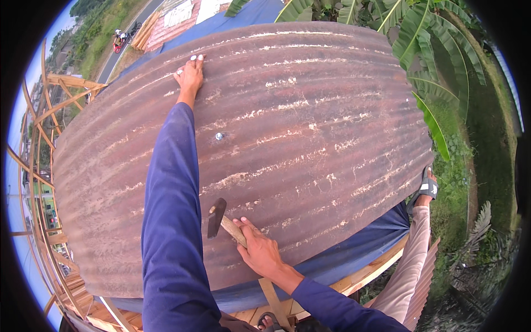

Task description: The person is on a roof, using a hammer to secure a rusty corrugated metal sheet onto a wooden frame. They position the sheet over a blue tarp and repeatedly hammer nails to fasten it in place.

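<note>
Weathered reddish-brown corrugated roofing sheet fills most of the picture, with pale scraped streaks along its ridges. My left hand reaches far forward and rests on the sheet's upper left part. Its fingers lie stretched over a ridge, with the thumb apart to the left. Nearer to me, my right hand grips the wooden handle of a hammer. The dark hammer head is just over the sheet, between my two arms. A shiny fastener head stands in the sheet to the right of my left forearm.
Wooden framing rises along the left edge. Blue tarp shows under the sheet's near edge, beside timber beams. My sandaled foot is at the sheet's right edge. Banana leaves overhang the far right; a road lies below, far left.
</note>
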Tool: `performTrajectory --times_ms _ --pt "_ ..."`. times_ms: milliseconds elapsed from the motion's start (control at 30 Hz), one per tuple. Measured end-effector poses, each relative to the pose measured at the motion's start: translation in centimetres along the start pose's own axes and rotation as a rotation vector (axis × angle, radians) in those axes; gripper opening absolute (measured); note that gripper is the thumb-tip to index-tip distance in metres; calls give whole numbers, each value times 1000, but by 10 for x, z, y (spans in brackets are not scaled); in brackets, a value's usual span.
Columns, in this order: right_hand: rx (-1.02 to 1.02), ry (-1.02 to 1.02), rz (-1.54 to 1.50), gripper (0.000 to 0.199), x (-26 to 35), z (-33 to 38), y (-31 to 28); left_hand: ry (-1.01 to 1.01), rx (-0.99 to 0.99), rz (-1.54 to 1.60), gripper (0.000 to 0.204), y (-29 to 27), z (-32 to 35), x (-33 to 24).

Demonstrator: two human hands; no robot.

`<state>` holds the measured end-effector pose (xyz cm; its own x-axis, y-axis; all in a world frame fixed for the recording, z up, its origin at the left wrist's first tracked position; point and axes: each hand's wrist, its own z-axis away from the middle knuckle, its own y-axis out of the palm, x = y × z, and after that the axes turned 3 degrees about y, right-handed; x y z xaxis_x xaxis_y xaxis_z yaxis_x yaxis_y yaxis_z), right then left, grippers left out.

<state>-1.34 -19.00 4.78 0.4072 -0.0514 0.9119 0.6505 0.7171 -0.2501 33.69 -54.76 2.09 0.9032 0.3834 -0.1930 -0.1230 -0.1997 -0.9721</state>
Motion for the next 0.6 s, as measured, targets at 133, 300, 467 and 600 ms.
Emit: performTrajectory --times_ms 133,300,467,600 --pt "0 46 -146 45 0 -4 -4 19 -43 -39 62 2 -5 2" --pt "131 280 -636 34 -4 -17 -50 24 -40 -22 66 6 0 2" --pt "-27 383 -692 32 -9 -15 -104 35 -77 6 67 12 -5 7" --pt "-83 329 -777 32 -23 -13 -118 18 -71 -12 67 7 -11 17"
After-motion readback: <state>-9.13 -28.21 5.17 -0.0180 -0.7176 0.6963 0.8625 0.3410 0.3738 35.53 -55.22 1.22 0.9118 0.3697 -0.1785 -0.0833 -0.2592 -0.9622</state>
